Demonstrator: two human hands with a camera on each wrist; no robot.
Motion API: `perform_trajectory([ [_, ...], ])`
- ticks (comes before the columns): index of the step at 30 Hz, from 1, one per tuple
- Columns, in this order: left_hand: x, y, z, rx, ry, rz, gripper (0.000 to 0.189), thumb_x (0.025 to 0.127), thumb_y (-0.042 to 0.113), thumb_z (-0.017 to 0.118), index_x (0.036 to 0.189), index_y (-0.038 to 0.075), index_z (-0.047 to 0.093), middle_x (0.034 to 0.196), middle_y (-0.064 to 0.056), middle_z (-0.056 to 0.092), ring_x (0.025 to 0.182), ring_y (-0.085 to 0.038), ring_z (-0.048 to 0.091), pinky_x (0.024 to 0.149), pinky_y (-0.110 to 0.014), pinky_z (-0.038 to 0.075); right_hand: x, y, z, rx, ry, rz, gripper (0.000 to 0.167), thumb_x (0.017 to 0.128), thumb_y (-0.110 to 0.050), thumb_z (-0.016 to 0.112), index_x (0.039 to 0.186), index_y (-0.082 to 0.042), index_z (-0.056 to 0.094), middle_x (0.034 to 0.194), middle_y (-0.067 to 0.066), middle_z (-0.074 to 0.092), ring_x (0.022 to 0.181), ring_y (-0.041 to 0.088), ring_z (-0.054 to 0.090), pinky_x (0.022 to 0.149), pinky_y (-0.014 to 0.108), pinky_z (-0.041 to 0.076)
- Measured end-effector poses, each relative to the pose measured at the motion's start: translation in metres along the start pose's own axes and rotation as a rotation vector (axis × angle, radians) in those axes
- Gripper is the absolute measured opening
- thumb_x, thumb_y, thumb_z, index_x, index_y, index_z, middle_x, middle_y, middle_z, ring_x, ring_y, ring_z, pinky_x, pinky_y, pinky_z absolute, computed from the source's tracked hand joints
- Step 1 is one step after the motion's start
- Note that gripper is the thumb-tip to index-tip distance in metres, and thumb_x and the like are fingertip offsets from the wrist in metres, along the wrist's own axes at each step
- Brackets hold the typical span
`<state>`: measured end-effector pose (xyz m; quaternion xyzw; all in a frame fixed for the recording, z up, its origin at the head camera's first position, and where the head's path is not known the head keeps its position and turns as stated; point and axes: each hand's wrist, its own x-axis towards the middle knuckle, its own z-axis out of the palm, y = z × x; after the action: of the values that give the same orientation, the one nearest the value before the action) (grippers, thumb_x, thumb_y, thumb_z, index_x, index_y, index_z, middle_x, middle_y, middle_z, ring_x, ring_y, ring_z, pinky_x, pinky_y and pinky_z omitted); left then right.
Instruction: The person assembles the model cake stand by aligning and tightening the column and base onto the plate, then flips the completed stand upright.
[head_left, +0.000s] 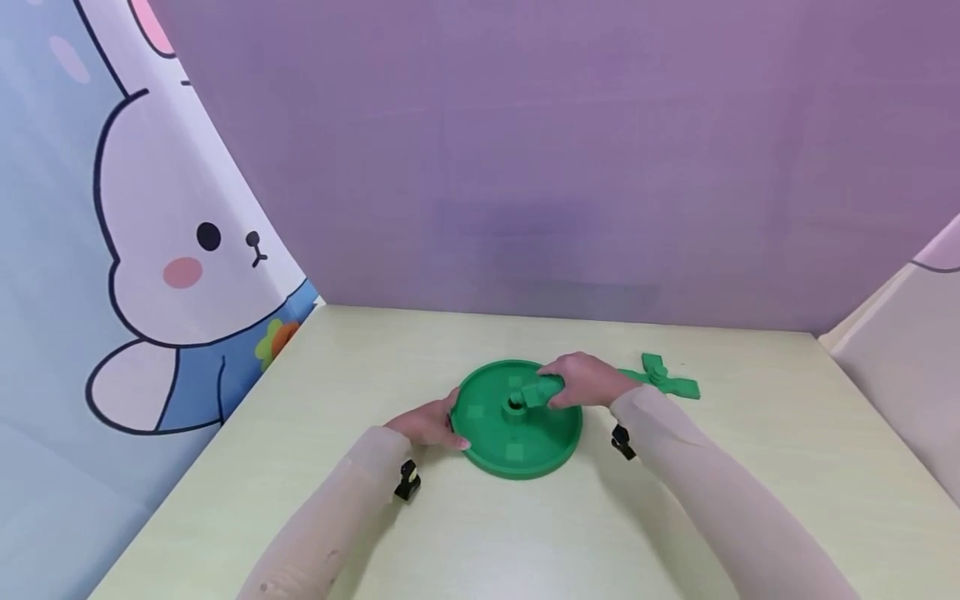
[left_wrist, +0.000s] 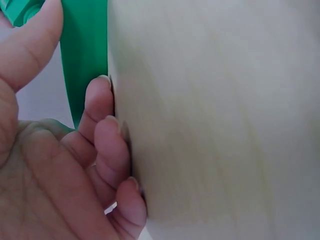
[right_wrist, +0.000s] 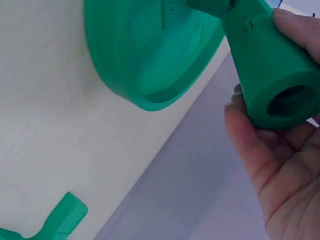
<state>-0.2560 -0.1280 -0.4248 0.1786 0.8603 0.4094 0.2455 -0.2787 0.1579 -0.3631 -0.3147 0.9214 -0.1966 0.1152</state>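
Note:
A round green plate (head_left: 551, 433) with a raised rim and a hollow hub in its middle lies on the table. My left hand (head_left: 429, 421) holds its left edge, the thumb over the rim and the other fingers bent along the side, as the left wrist view (left_wrist: 87, 45) of the plate shows. In my right hand (head_left: 588, 382) is a green tapered tube (right_wrist: 265, 55), gripped round its wide, open end. Its narrow end tilts down to the left, right at the hub. A green cross-shaped piece (head_left: 658, 377) lies to the right, partly hidden behind the right hand.
The pale wood-patterned table (head_left: 517, 550) ends at a purple cloth wall (head_left: 555, 167) behind. A printed curtain with a cartoon rabbit (head_left: 165, 217) hangs along the left side, and a pale cloth (head_left: 915, 358) along the right.

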Motion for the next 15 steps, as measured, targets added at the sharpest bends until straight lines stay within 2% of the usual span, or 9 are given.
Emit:
perform_trajectory([
  [4, 0.0007, 0.0022, -0.0003, -0.003, -0.01, 0.006, 0.1, 0.082, 0.008, 0.076, 0.153, 0.0, 0.006, 0.15, -0.023, 0.031, 0.139, -0.037, 0.024, 0.112, -0.051, 0.02, 0.0019, -0.0049, -0.0051, -0.003, 0.006, -0.01, 0.046, 0.08, -0.011, 0.072, 0.124, 0.0, 0.062, 0.116, 0.012, 0.063, 0.087, 0.019, 0.054, 0.073, 0.032, 0.046],
  [10, 0.0014, 0.0027, 0.0007, 0.002, -0.001, -0.021, 0.1, 0.082, 0.009, 0.076, 0.153, 0.001, 0.005, 0.15, -0.023, 0.03, 0.14, -0.037, 0.023, 0.112, -0.051, 0.019, 0.0071, -0.0077, -0.0086, -0.008, 0.006, -0.009, 0.042, 0.079, -0.01, 0.073, 0.12, -0.001, 0.065, 0.118, 0.012, 0.063, 0.103, 0.025, 0.057, 0.083, 0.035, 0.049],
  [15, 0.0037, 0.0014, 0.0018, -0.013, 0.003, -0.026, 0.101, 0.082, 0.009, 0.076, 0.153, 0.002, 0.005, 0.151, -0.023, 0.03, 0.14, -0.037, 0.022, 0.113, -0.051, 0.019, 0.01, -0.0061, -0.0102, 0.03, 0.003, 0.002, 0.039, 0.08, -0.009, 0.073, 0.118, -0.002, 0.065, 0.115, 0.01, 0.063, 0.097, 0.021, 0.058, 0.08, 0.032, 0.05],
])
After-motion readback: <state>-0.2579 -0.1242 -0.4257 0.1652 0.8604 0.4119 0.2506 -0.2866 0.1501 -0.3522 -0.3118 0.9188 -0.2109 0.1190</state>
